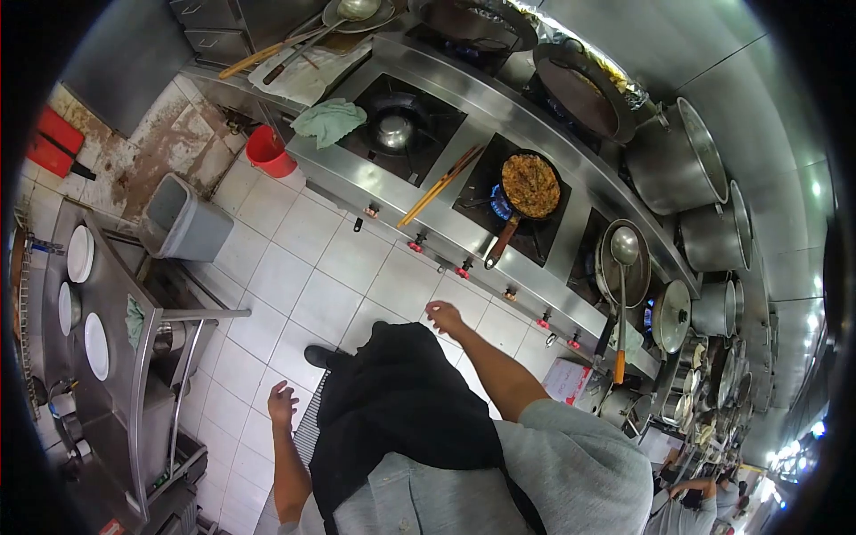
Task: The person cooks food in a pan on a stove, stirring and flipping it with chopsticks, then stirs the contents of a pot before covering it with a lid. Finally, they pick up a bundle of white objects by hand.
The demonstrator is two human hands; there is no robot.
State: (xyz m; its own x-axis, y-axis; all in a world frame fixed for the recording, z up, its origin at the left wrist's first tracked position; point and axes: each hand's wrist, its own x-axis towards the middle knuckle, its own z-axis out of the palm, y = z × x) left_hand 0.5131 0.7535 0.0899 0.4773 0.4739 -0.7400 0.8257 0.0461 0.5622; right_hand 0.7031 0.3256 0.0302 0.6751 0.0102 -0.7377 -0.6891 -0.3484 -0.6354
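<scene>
My left hand (283, 404) hangs over the tiled floor at my side, its fingers loosely bent and apart, with nothing in it. Nearer the stove, my right hand (444, 317) is held out in front of the black apron (401, 392), also empty, fingers slightly curled but apart. Beyond it, a frying pan (530, 185) of browned, chopped food sits over a blue flame (499, 202), its wooden handle (501, 245) pointing toward me. Long wooden chopsticks (439, 185) lie on the steel to the left of that pan. Neither hand touches anything.
A green cloth (329, 122) lies by the unlit burner (392, 132). A ladle (624, 245) rests in another pan at right; large pots (675, 160) line the back. Left are a red bucket (269, 152), a grey bin (183, 218) and a steel table (134, 357) with white plates.
</scene>
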